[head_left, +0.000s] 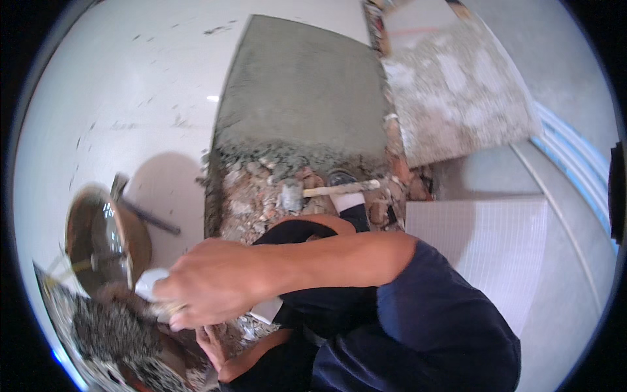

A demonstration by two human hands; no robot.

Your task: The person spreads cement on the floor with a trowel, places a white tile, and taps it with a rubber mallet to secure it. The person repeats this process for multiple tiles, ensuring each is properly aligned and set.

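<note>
1. Right grip point(215, 277): extended leftward from a navy sleeve point(450, 313), fingers curled round a pale object point(151, 284), largely concealed.
2. Left grip point(214, 353): lower, partly hidden; its hold cannot be made out.
3. Dark grey mortar point(114, 330): a blurred mass near the right grip.
4. Brown bucket point(138, 238): contains liquid; a dark-handled hammer point(150, 217) lies beside it, head at the rim.
5. Smooth grey bed point(300, 91): ragged near edge, bordering broken rubble point(245, 206).
6. Mallet point(292, 195): above the rubble, its pale handle crossing before a white sock point(351, 202).
7. Rough-faced slab point(464, 91): upper right; a white tile point(483, 248) lies nearer the wearer.
</note>
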